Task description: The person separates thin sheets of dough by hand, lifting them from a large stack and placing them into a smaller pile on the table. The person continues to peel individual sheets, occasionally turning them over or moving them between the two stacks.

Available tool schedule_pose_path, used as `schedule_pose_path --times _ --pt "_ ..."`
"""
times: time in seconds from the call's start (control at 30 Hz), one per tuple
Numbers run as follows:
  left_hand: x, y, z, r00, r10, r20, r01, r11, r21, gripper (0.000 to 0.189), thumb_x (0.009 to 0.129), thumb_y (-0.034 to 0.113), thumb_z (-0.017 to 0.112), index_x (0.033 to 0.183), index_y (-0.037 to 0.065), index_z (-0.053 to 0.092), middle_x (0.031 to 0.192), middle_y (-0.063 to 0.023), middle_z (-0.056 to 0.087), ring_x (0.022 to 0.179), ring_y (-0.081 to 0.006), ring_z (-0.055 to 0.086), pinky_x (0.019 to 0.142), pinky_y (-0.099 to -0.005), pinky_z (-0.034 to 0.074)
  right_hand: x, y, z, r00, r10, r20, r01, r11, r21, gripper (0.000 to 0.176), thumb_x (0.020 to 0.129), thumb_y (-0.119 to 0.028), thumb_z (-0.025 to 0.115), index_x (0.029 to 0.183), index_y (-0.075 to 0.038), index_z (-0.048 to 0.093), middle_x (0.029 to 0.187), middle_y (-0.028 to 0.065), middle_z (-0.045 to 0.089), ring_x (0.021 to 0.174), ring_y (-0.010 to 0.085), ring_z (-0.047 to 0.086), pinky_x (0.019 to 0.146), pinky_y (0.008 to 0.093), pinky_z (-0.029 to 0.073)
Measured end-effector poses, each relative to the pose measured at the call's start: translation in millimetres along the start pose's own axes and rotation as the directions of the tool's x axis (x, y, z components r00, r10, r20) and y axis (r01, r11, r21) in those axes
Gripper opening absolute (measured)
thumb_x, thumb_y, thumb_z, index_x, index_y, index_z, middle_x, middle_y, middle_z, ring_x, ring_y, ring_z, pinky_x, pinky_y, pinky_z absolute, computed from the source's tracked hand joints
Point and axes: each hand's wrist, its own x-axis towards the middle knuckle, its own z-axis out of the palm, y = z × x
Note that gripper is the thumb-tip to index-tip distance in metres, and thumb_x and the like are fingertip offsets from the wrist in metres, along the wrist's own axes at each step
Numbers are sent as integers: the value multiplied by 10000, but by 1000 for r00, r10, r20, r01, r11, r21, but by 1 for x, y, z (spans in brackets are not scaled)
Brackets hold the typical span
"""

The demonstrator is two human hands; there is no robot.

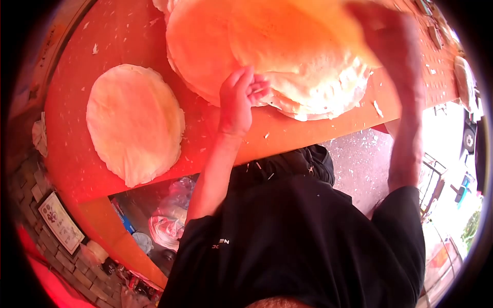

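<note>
Two stacks of round flatbread are seen on an orange table (287, 134) strewn with pale crumbs. The large stack (318, 97) lies toward 12 o'clock in the view, and the smaller stack (134, 123) is set well apart from it at 9 o'clock.

The left hand (237, 102) is placed at the large stack's rim, at about 8 o'clock on it. Its fingers (258, 88) are curled in toward the palm, half clenched, and are pressed against the edge of the breads. Whether a sheet is pinched there cannot be made out.

The right hand (374, 21) is raised at 1 o'clock and is blurred. It is seen at the 2 o'clock edge of the top flatbread (300, 43), which is lifted over the large stack and glows orange. Whether this hand is closed on the bread cannot be told.

A black shirt (308, 246) fills the view at 6 o'clock. Under the table, at 7 o'clock, crumpled plastic bags (167, 222) are seen, and a framed picture (60, 222) is leaned on the brick floor at 8 o'clock.
</note>
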Motion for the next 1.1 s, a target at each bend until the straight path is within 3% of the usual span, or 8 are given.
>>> schedule_pose_path --times 0.2,0.27,0.33,0.53,0.6,0.83,1.0,1.1 --pt "-23 -13 -5 987 -88 -137 109 982 154 338 958 145 535 1229 -50 483 1048 -160 627 960 -264 661 816 -351 558 -48 -17 -21 975 152 163 -215 828 518 238 833 -25 591 1029 -79 716 970 103 715 862 214 700 725 321 562" --pt "-19 -16 -1 987 -102 -124 115 988 107 342 953 137 542 1229 -56 480 1042 -159 627 960 -259 662 811 -350 560 -48 -14 25 931 -233 282 285 945 -159 220 794 4 550 928 -67 709 907 120 701 803 280 681 713 367 553" --pt "-17 -20 6 990 -124 -62 130 986 102 340 952 123 541 1228 -63 474 1034 -158 626 957 -250 660 810 -348 561 -81 20 86 896 -183 406 206 979 -13 169 748 -24 545 843 -71 676 737 135 652 707 301 653 601 418 505" --pt "-11 -37 19 984 -150 -96 164 974 157 207 931 111 594 1048 -53 543 920 -124 650 814 -204 678 718 -300 574 -95 17 70 932 -222 287 200 974 102 209 734 16 617 914 -55 696 849 89 678 820 287 653 701 376 535" --pt "-15 -44 24 992 -1 -128 52 919 392 200 920 96 613 1040 -48 543 933 -121 653 809 -187 675 707 -291 574 -101 13 67 940 -195 279 165 978 125 222 732 13 614 928 -49 696 858 92 678 821 288 653 705 376 536" --pt "-6 -60 38 982 -187 4 187 982 -11 199 908 63 619 1073 -26 551 1000 -114 651 852 -191 671 742 -309 587 -109 16 81 945 -194 264 142 968 206 192 742 -28 641 923 -48 704 831 109 677 811 301 650 695 378 530" --pt "-7 -66 45 992 -89 89 100 987 -124 226 895 30 606 1109 -18 554 1021 -118 649 879 -211 668 793 -333 579 -94 -1 79 947 -219 236 155 952 263 123 769 -65 634 864 -68 711 802 91 678 769 279 650 691 367 528" --pt "-5 -57 43 988 -74 134 95 983 -158 232 891 2 557 1122 -15 558 1019 -117 650 899 -225 667 799 -332 566 -107 -9 77 922 -310 231 242 929 280 259 820 -205 664 1020 -41 666 999 119 669 918 300 635 777 381 517"
